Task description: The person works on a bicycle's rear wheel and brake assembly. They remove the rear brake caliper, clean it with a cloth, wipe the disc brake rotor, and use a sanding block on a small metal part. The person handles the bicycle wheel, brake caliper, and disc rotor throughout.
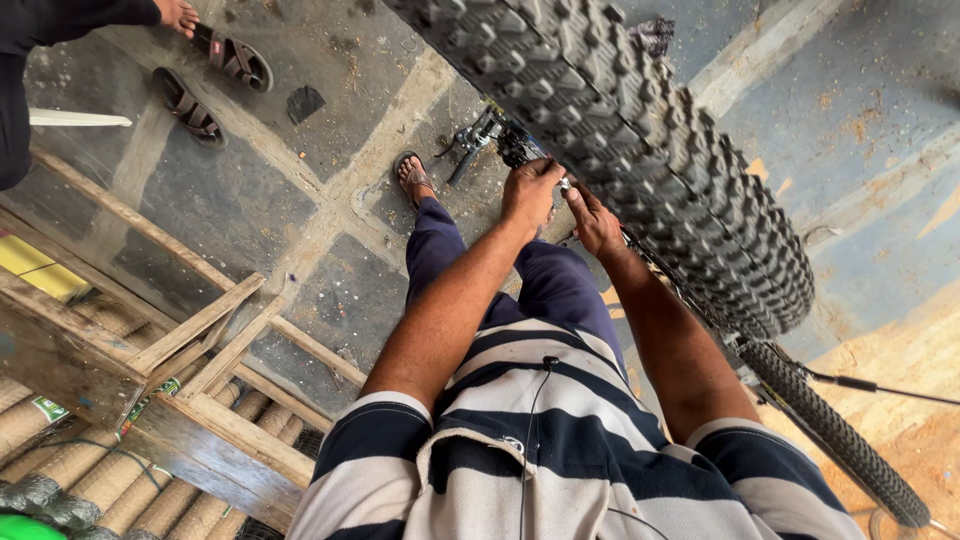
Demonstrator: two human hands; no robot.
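A bicycle stands upside down before me, its knobby black tyre (640,130) filling the upper middle of the head view. My left hand (530,192) grips a small metal part at the wheel's hub area, fingers closed around it. My right hand (595,220) pinches the same spot from the other side, close under the tyre. The part itself is mostly hidden by my fingers. The bike's pedal and crank (470,145) show just beyond my left hand. A second knobby tyre (840,435) lies lower right.
A wooden frame (200,340) and rolls of wire mesh (90,470) stand at lower left. Loose sandals (210,85) lie on the concrete floor at upper left, beside another person's foot (178,14). My own sandalled foot (412,178) is near the pedal.
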